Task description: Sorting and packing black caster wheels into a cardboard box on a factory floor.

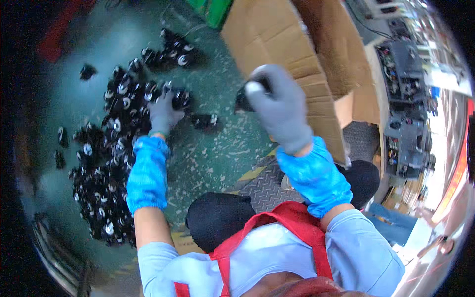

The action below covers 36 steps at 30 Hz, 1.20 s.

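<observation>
On the green floor to my left lies a large pile of small black parts (116,143) with silvery round ends; their exact kind I cannot tell. My left hand (164,113), in a grey glove, is at the pile's right edge, its thumb and fingers closed about a black part (181,98) with a shiny round end. My right hand (283,106), gloved too and blurred by motion, is raised beside the cardboard with its fingers curled on another black part (242,101). A loose black part (205,122) lies between the hands.
An open cardboard box (277,37) stands at the front right. Behind it are grey racks (403,104) with dark parts. A ridged metal plate (267,188) lies by my knees. A green object (210,11) is at the far edge, and metal bars (59,257) at lower left.
</observation>
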Available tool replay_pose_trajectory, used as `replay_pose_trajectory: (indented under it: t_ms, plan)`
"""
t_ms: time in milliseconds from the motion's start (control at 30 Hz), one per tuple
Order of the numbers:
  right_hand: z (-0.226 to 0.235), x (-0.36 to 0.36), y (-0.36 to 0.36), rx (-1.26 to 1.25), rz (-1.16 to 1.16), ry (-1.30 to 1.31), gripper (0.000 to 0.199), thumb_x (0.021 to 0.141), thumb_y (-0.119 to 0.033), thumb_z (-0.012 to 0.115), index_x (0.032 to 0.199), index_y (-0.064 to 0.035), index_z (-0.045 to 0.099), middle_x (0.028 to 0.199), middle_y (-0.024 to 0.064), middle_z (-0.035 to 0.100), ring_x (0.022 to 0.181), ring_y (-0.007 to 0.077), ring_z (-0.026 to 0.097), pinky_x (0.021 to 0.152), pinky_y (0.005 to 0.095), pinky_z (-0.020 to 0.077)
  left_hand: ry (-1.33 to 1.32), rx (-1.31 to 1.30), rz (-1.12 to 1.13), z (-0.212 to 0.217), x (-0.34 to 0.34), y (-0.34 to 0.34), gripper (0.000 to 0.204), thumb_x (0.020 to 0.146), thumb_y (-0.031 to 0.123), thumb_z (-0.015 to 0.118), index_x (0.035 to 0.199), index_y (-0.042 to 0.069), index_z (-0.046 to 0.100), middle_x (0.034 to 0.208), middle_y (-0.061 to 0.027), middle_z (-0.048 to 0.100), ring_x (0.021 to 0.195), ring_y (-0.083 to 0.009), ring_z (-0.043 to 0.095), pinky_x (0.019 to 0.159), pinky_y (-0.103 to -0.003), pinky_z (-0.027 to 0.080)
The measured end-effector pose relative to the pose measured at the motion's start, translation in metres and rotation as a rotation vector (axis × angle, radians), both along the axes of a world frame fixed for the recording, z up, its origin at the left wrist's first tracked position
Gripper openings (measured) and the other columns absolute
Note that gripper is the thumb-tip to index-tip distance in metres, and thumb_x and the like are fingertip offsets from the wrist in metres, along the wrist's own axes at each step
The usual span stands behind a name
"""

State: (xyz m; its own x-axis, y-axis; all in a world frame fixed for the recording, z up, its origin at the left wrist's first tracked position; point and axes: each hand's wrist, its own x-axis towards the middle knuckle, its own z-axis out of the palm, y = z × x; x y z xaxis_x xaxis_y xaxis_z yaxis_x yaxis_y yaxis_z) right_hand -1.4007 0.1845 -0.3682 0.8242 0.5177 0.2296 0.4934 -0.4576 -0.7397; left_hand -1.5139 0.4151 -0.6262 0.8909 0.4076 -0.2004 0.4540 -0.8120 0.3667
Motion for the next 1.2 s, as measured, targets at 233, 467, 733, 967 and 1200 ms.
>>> replay_pose_trajectory:
  t_ms: [233,467,733,967,1200]
  plan:
    - [0.121,0.077,-0.08,0.057,-0.316,-0.385,0.019,0.086,-0.017,0.067,0.1,-0.0037,0.066,0.094,0.0131,0.067,0.084,0.0262,0.064,0.077,0.0354,0.0517,0.047,-0.011,0.107,0.004,-0.025,-0.018,0.06,0.063,0.029,0.084,0.118,0.015,0.063,0.117,-0.0112,0.066,0.111,-0.0321,0.06,0.104,-0.056,0.032]
    - [0.046,-0.015,-0.054,0.04,0.082,-0.28,0.031,0.085,-0.021,0.07,0.11,-0.0048,0.063,0.102,0.0141,0.064,0.1,0.0308,0.062,0.087,0.0388,0.0504,-0.439,-0.082,0.112,0.087,0.006,-0.031,0.059,0.062,0.032,0.086,0.115,0.014,0.067,0.12,-0.0111,0.067,0.107,-0.0333,0.062,0.101,-0.045,0.039]
    - [-0.165,-0.044,0.016,-0.72,0.242,0.348,0.078,0.077,-0.036,0.075,0.141,-0.0049,0.042,0.137,0.0224,0.047,0.134,0.0407,0.04,0.107,0.0499,0.0392,-0.872,-0.432,-0.307,0.362,0.121,-0.074,0.03,0.095,0.03,0.063,0.11,0.004,0.063,0.09,-0.005,0.065,0.071,-0.0137,0.058,0.068,-0.025,0.049]
    - [-0.243,-0.036,0.04,-0.814,0.489,0.483,0.048,0.074,-0.026,0.072,0.117,-0.0068,0.061,0.12,0.0204,0.059,0.118,0.0385,0.055,0.1,0.0497,0.0458,-0.934,-0.498,-0.714,0.355,0.191,-0.066,0.034,0.094,0.035,0.062,0.111,0.005,0.062,0.094,-0.0082,0.066,0.074,-0.0144,0.059,0.071,-0.025,0.05]
    - [-0.001,0.01,-0.012,0.325,0.044,0.171,0.05,0.069,-0.018,0.082,0.111,-0.0043,0.058,0.099,0.0103,0.06,0.086,0.0224,0.061,0.078,0.0346,0.0515,-0.523,-0.513,0.513,0.147,0.003,0.028,0.035,0.088,0.023,0.069,0.113,-0.001,0.067,0.099,-0.0083,0.071,0.09,-0.0146,0.064,0.083,-0.03,0.05]
